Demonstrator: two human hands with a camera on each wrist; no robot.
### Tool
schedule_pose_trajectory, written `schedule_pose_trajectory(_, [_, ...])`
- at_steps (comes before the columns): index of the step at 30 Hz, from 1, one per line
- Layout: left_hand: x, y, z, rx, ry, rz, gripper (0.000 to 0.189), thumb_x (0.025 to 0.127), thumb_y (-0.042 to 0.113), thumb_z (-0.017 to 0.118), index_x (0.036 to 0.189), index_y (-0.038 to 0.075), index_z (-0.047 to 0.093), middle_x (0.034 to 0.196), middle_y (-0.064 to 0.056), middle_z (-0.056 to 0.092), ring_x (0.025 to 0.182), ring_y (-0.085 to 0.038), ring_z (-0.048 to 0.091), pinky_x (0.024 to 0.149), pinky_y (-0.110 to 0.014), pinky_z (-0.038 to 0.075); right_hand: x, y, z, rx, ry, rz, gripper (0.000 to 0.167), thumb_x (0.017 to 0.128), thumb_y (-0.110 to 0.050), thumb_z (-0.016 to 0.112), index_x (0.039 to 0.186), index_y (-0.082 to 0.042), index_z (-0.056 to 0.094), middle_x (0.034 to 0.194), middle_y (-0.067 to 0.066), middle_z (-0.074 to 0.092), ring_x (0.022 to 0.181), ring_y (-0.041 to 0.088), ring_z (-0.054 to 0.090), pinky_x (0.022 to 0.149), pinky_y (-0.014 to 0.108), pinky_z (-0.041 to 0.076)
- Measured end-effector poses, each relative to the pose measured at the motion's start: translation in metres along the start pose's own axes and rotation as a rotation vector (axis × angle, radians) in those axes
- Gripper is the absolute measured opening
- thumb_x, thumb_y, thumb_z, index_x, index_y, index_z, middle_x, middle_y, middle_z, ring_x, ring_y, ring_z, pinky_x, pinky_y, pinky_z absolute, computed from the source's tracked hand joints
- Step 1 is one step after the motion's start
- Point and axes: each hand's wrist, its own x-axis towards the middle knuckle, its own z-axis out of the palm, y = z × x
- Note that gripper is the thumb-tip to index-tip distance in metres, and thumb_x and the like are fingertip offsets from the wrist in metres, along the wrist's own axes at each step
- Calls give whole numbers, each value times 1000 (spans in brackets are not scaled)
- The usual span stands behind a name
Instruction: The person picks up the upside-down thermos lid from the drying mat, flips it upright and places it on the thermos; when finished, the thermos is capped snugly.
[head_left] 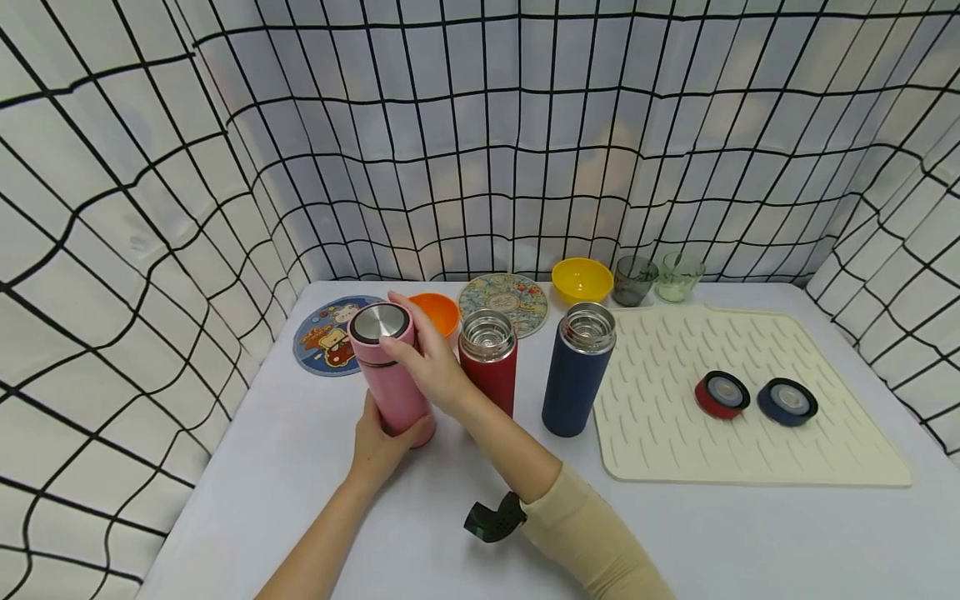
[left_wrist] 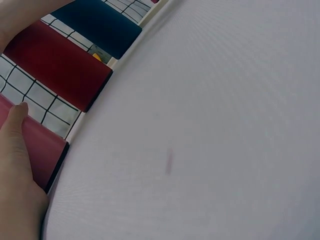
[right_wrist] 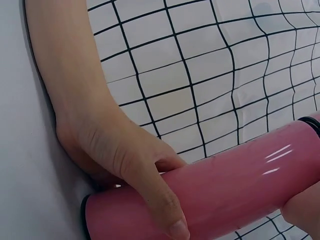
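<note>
A pink thermos (head_left: 392,390) stands upright on the white table, its steel-topped lid (head_left: 380,322) on. My left hand (head_left: 381,448) grips it low on the body, thumb across the near side, as the right wrist view also shows. At the top, my right hand (head_left: 435,358) holds the lid, with the thumb near its rim and the fingers round the far side. Just right of it stands a red thermos (head_left: 489,367) with its mouth uncovered, partly behind my right forearm. A blue thermos (head_left: 576,375), also uncovered, is beside that one.
On a cream mat (head_left: 675,454) to the right lie a red lid (head_left: 722,395) and a blue lid (head_left: 787,402). Along the back are a cartoon coaster (head_left: 318,342), orange bowl (head_left: 442,312), patterned coaster (head_left: 517,302), yellow bowl (head_left: 582,281), grey glass (head_left: 634,282) and green glass (head_left: 678,279).
</note>
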Motion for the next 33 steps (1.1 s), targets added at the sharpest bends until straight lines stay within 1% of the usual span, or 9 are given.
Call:
schedule_pose_trajectory(3, [0, 0, 0, -6, 4, -3, 73, 70, 19, 79, 128, 10, 35, 117, -11, 54, 103, -20, 51, 92, -40, 41, 0, 2, 0, 28, 12, -13, 53, 91, -12, 53, 140, -9, 31, 131, 12, 45, 114, 17, 47, 95, 28, 40])
schedule_pose_trajectory(7, [0, -1, -1, 2, -3, 1, 72, 71, 18, 79, 128, 10, 36, 117, -10, 54, 103, -18, 51, 91, -31, 42, 2, 4, 4, -3, 101, -1, 57, 81, -13, 69, 129, -13, 38, 118, 1, 48, 101, 14, 51, 82, 28, 48])
schedule_pose_trajectory(11, [0, -1, -1, -8, -14, 6, 72, 72, 17, 78, 129, 8, 35, 120, -10, 53, 106, -19, 50, 91, -27, 41, 3, 4, 7, -30, 135, 0, 64, 75, -8, 74, 126, -16, 37, 114, -1, 46, 98, 13, 50, 78, 28, 50])
schedule_pose_trajectory(14, [0, 0, -1, -17, -15, 5, 72, 72, 17, 78, 129, 7, 35, 120, -11, 53, 106, -20, 50, 92, -31, 41, 3, 4, 6, 4, 83, -36, 61, 81, -5, 66, 132, -13, 34, 122, 6, 46, 105, 17, 50, 86, 29, 47])
schedule_pose_trajectory(19, [0, 3, -1, -29, -13, 3, 72, 72, 17, 78, 129, 9, 35, 119, -11, 53, 105, -21, 49, 94, -40, 40, 1, 3, 1, 77, -4, -96, 49, 93, -3, 38, 140, -1, 26, 134, 21, 39, 120, 21, 41, 102, 30, 33])
schedule_pose_trajectory(21, [0, 3, -1, -37, -16, -2, 73, 72, 18, 78, 129, 10, 34, 120, -11, 52, 106, -22, 49, 94, -42, 39, 2, 5, 1, 87, 8, -96, 49, 92, -2, 38, 139, 2, 27, 132, 23, 38, 117, 19, 42, 100, 29, 35])
schedule_pose_trajectory(23, [0, 4, -1, -43, -19, -6, 73, 72, 19, 78, 130, 10, 33, 120, -11, 51, 107, -23, 48, 95, -43, 39, 2, 6, 2, 88, 46, -90, 50, 88, 1, 45, 137, 3, 30, 128, 24, 41, 110, 14, 44, 95, 27, 39])
schedule_pose_trajectory(28, [0, 3, -1, -44, -17, -12, 74, 71, 20, 79, 129, 10, 34, 121, -11, 51, 107, -22, 49, 95, -42, 39, 1, 8, 5, 89, 111, -64, 57, 82, 2, 59, 133, -1, 34, 120, 15, 43, 101, 10, 46, 87, 28, 44])
schedule_pose_trajectory(33, [0, 3, -2, -43, -20, -13, 75, 71, 21, 78, 130, 10, 34, 121, -11, 51, 107, -22, 48, 94, -42, 39, 1, 9, 5, 96, 58, -100, 53, 91, -13, 43, 141, -4, 25, 136, 17, 35, 119, 18, 39, 98, 29, 35])
